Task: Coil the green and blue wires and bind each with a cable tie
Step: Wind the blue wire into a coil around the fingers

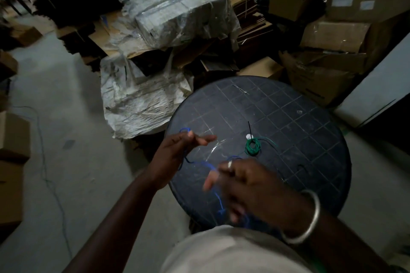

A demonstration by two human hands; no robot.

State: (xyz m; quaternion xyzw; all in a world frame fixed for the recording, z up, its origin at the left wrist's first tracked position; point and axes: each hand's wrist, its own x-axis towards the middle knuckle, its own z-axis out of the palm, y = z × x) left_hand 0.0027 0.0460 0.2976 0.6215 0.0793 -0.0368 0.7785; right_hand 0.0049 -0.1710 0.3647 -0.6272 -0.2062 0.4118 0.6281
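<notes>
Running wire: blue wire strung between both hands, above the worktop's near-left edge; blurred where it trails down past the right hand.
Left grip: left hand raised, fingertips pinched on a small blue loop at the wire's far end.
Right grip: right hand nearer the body, ring and bangle on it, fingers curled loosely with the wire passing through them; motion blur hides whether they clamp it.
Green wire: green wire coiled, lying on the worktop just beyond the right hand, one tail curving off to the right.
Tie: black cable tie sticks up beyond the green wire.
Worktop: round dark worktop, grid-scored.
Beyond: boxes and plastic-wrapped bundles on the floor.
</notes>
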